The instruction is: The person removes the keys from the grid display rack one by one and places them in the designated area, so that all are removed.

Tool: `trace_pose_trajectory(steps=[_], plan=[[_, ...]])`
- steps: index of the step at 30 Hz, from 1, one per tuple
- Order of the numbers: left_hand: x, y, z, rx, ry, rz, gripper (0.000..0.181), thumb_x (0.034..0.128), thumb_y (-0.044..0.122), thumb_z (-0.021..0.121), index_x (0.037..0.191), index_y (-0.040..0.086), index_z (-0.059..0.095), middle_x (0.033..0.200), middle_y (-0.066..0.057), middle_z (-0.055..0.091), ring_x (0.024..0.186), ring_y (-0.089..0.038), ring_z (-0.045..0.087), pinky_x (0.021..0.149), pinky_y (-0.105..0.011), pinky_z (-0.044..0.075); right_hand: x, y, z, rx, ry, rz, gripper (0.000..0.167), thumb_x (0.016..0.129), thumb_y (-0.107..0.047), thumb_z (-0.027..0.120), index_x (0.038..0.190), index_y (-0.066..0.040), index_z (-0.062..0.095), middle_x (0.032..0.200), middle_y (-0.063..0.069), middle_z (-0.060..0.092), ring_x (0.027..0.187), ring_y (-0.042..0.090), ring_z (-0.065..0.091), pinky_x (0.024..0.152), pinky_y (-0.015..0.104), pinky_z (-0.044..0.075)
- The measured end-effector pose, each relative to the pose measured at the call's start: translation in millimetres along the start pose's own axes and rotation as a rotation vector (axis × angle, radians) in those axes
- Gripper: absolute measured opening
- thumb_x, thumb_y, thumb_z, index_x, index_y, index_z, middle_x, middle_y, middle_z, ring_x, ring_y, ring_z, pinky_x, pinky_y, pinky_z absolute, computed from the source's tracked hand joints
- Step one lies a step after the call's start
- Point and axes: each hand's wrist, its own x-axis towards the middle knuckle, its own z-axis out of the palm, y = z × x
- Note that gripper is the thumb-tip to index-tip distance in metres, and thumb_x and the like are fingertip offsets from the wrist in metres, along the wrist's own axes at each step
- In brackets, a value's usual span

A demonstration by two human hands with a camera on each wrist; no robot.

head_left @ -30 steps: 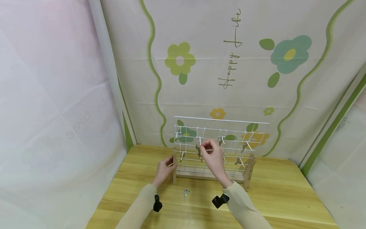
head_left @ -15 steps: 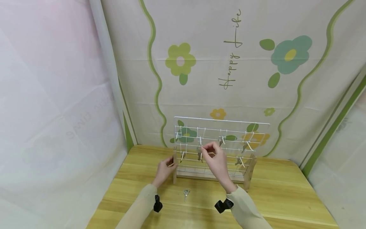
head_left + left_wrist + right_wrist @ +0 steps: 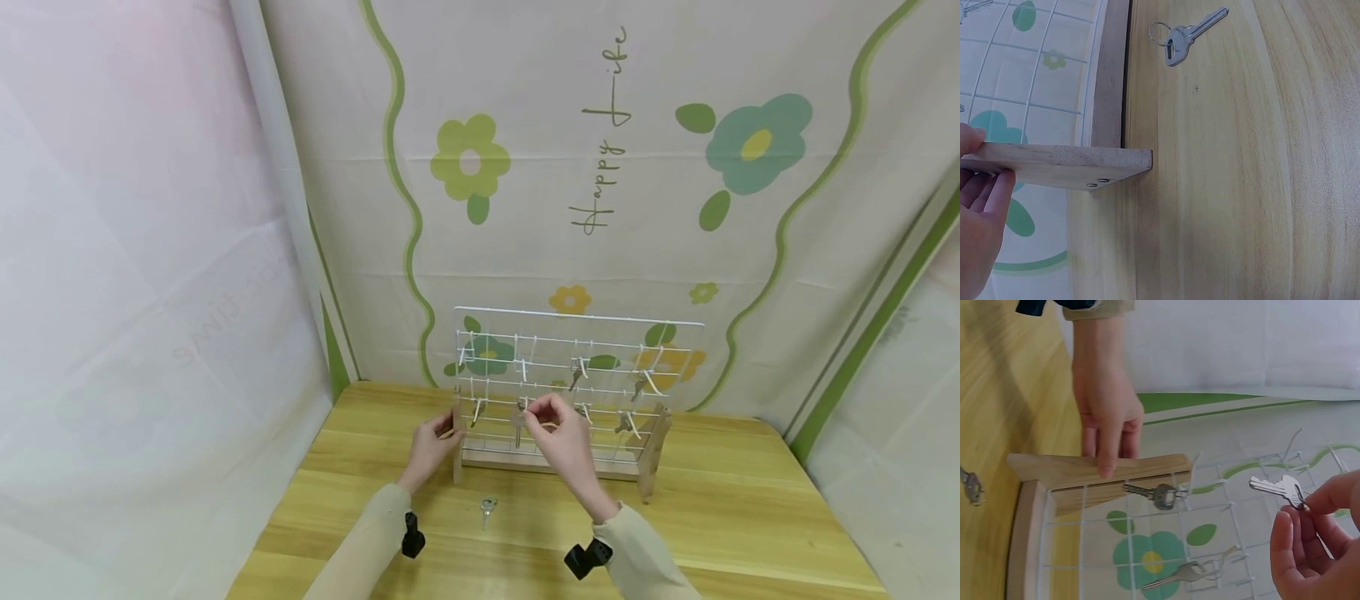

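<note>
My left hand [image 3: 431, 450] holds the left wooden side piece [image 3: 1066, 164] of a white wire rack [image 3: 577, 315], thumb on one face and fingers on the other. The right hand [image 3: 566, 429] is in front of the rack, left of its middle. In the right wrist view its thumb and fingers pinch the ring of a silver key [image 3: 1282, 487], clear of the hooks. Two more keys hang on hooks there, one [image 3: 1163, 496] near the side piece, another [image 3: 1190, 572] beside it. In the head view, the fingertips partly hide a lower hook.
Another key with a ring [image 3: 487, 510] lies on the wooden table [image 3: 712, 533] in front of the rack. More keys hang at the rack's right, one upper [image 3: 640, 383] and one lower [image 3: 625, 422]. A patterned cloth [image 3: 525, 250] stands behind.
The right hand has moved down from the upper row of hooks to the lower row, still pinching. The left hand has stayed on the side piece.
</note>
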Motion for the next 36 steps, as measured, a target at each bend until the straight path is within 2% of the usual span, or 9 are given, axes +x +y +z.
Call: trace_pose_trajectory(steps=[6,13,18,22,27,30,36], plan=[[-9.9,33.2,-7.5,0.010,-0.038,0.016,0.043,0.0889,-0.006,0.067,0.129,-0.017,0.056,0.124,-0.036,0.062,0.115,-0.049,0.062,0.093,-0.051,0.058,-11.2,22.4,6.8,-0.029,-0.046,0.049,0.006,0.085,-0.001,0.070,0.088,-0.006,0.067,0.087,0.010,0.071,0.073,0.006,0.063,0.066,0.014,0.057],[-11.0,37.2,-9.0,-0.010,-0.050,0.013,0.043,0.0899,-0.005,0.066,0.130,-0.017,0.055,0.126,-0.037,0.060,0.118,-0.051,0.060,0.096,-0.053,0.056,-29.2,54.2,16.8,-0.076,-0.092,0.054,0.006,0.084,-0.001,0.070,0.084,-0.006,0.067,0.084,0.007,0.072,0.068,0.003,0.063,0.060,0.016,0.055],[-11.2,38.6,-9.7,-0.007,-0.058,0.003,0.043,0.0903,-0.004,0.066,0.130,-0.017,0.055,0.126,-0.036,0.061,0.118,-0.050,0.060,0.096,-0.052,0.057,-37.2,71.8,21.6,-0.109,-0.114,0.088,0.009,0.084,-0.001,0.070,0.082,-0.009,0.066,0.081,0.004,0.070,0.065,0.001,0.062,0.058,0.016,0.054],[-10.2,34.6,-8.8,-0.017,-0.063,-0.005,0.043,0.0906,-0.005,0.065,0.130,-0.017,0.054,0.127,-0.037,0.059,0.119,-0.051,0.060,0.095,-0.049,0.058,-41.3,83.9,24.1,-0.117,-0.130,0.103,0.009,0.083,0.000,0.070,0.081,-0.008,0.066,0.079,0.006,0.070,0.063,0.001,0.060,0.055,0.015,0.051],[-3.4,10.9,-1.2,-0.016,-0.023,-0.005,0.044,0.0898,-0.007,0.065,0.131,-0.016,0.054,0.127,-0.036,0.060,0.118,-0.050,0.060,0.094,-0.051,0.058,-47.1,100.3,27.1,-0.149,-0.160,0.127,0.008,0.083,0.000,0.069,0.081,-0.006,0.064,0.079,0.007,0.069,0.062,0.001,0.059,0.052,0.015,0.050],[0.1,-1.1,1.4,0.000,-0.009,-0.017,0.045,0.0897,-0.005,0.066,0.133,-0.013,0.055,0.128,-0.033,0.062,0.118,-0.046,0.062,0.094,-0.048,0.059,-50.5,111.0,29.2,-0.175,-0.175,0.145,0.007,0.083,-0.001,0.069,0.082,-0.005,0.064,0.080,0.007,0.069,0.063,0.002,0.060,0.051,0.015,0.051],[1.3,-6.2,0.4,-0.025,-0.028,-0.030,0.046,0.0894,-0.003,0.068,0.133,-0.010,0.056,0.129,-0.031,0.062,0.120,-0.047,0.060,0.094,-0.043,0.059,-55.0,128.1,34.7,-0.192,-0.189,0.175,0.008,0.080,0.000,0.069,0.083,-0.004,0.063,0.080,0.007,0.069,0.063,0.004,0.058,0.052,0.015,0.051]])
